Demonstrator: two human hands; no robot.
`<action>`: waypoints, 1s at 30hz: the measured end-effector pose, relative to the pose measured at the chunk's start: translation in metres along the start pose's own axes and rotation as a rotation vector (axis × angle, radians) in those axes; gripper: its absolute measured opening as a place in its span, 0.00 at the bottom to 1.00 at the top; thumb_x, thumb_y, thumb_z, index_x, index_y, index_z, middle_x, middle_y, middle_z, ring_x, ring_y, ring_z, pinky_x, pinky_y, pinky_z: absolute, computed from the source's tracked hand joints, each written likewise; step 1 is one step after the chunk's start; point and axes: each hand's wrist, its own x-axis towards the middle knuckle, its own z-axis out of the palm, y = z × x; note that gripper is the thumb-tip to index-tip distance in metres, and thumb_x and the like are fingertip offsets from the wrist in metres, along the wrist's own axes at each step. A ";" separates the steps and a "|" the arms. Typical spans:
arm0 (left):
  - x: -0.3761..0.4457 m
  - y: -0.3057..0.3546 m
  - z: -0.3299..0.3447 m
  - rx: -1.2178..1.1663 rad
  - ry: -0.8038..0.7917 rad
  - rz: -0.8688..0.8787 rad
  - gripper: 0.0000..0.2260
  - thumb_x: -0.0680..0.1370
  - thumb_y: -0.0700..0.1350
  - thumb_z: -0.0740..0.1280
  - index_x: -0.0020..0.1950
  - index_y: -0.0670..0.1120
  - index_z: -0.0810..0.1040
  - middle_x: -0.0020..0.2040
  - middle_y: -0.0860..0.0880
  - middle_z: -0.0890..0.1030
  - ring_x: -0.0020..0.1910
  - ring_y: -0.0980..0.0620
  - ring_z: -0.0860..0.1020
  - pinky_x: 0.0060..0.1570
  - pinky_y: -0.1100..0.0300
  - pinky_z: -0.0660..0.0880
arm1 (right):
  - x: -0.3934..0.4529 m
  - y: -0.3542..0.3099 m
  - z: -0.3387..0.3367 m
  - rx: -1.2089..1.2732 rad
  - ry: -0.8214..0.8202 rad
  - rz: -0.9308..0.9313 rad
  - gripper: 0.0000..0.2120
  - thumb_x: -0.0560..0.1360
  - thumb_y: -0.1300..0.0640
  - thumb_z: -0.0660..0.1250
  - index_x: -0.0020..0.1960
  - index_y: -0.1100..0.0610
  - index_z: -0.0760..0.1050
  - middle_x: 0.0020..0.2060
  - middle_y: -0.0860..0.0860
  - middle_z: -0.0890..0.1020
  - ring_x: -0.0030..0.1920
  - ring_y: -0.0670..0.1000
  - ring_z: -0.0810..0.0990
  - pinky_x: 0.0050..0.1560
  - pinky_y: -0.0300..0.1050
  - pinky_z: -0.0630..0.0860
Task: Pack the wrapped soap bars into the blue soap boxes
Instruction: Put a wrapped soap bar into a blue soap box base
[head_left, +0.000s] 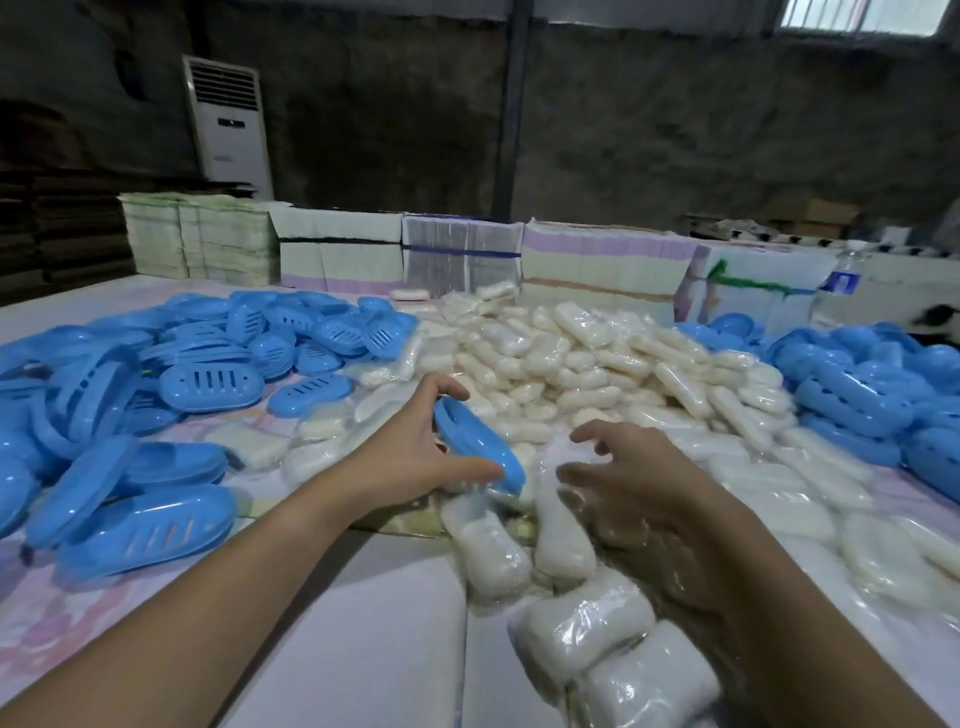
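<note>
My left hand (415, 447) grips a blue soap box (475, 446), held tilted on its edge above the table's middle, thumb below and fingers over its top. My right hand (631, 480) hovers just to the right of it with fingers spread and slightly curled, holding nothing, above the heap of wrapped white soap bars (587, 364). More wrapped bars (582, 634) lie close to me under my right forearm. Loose blue soap box halves (156, 395) are piled on the left, and another blue pile (872, 395) sits on the right.
Bundled stacks of flat cartons (467, 260) line the table's far edge. A clear water bottle (844, 283) stands at the back right. A white floor air conditioner (231, 124) stands against the dark back wall. A bare strip of table (363, 623) lies between my forearms.
</note>
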 end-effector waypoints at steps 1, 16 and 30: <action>0.000 0.000 0.000 0.013 0.004 0.005 0.33 0.59 0.57 0.80 0.58 0.64 0.66 0.54 0.49 0.78 0.36 0.47 0.80 0.36 0.50 0.79 | -0.002 0.003 -0.005 -0.012 0.000 0.016 0.23 0.72 0.39 0.69 0.65 0.43 0.74 0.58 0.47 0.78 0.61 0.52 0.74 0.59 0.47 0.73; 0.005 -0.008 0.009 0.081 -0.049 0.105 0.34 0.61 0.60 0.78 0.65 0.58 0.74 0.55 0.56 0.81 0.49 0.59 0.82 0.52 0.62 0.78 | -0.007 0.001 -0.005 -0.006 0.024 0.112 0.29 0.65 0.44 0.76 0.63 0.48 0.73 0.56 0.47 0.79 0.55 0.49 0.76 0.52 0.44 0.74; 0.005 -0.006 0.014 0.279 0.037 0.202 0.31 0.62 0.58 0.82 0.63 0.54 0.77 0.55 0.57 0.78 0.54 0.58 0.75 0.54 0.61 0.74 | -0.021 -0.033 -0.005 1.135 0.389 0.023 0.16 0.65 0.60 0.81 0.48 0.59 0.80 0.37 0.56 0.78 0.35 0.51 0.77 0.34 0.44 0.73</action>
